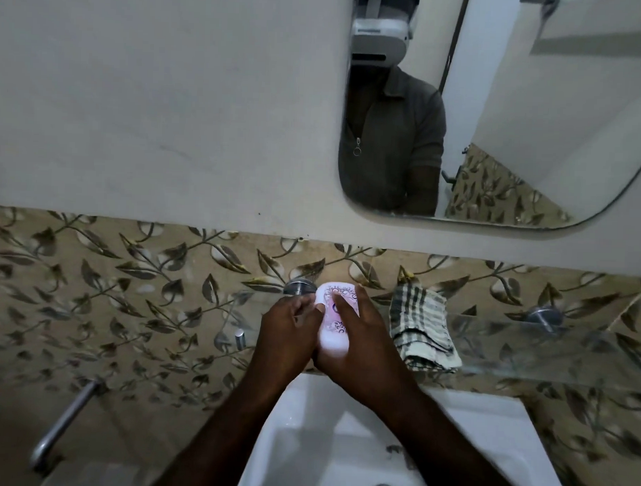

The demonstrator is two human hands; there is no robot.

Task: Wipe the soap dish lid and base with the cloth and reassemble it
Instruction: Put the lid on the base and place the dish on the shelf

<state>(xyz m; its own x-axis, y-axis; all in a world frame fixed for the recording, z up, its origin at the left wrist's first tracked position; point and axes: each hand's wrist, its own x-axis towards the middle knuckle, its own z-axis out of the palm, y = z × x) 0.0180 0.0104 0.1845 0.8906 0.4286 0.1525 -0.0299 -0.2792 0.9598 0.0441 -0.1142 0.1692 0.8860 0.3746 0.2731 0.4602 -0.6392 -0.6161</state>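
While both hands meet over the glass shelf (547, 354) fixed to the leaf-patterned wall tiles (128, 294), the soap dish (332, 330) sits between them, a white oval case with a pink and purple floral print on its top. In this head view the left hand (290, 336) is curled against the dish's left side, its thumb lying on the left edge of the printed top and the other fingers tucked under or behind where they cannot be seen. The right hand (355, 346) wraps the dish from the right, its index finger stretched across the printed top, other fingers along the far right edge and the palm cupping the near end. Whether the lid is fully seated on the base cannot be told, since the hands cover the seam. Just to the right of the dish, on the same shelf, lies the cloth (423, 330), a folded checked piece in green, white and dark stripes, untouched by either hand. A white sink (486, 448) spreads below the forearms, with its drain at the bottom edge. A metal tap (65, 426) slants at lower left. Above, a mirror (534, 123) reflects the person's grey collared shirt and a headset.
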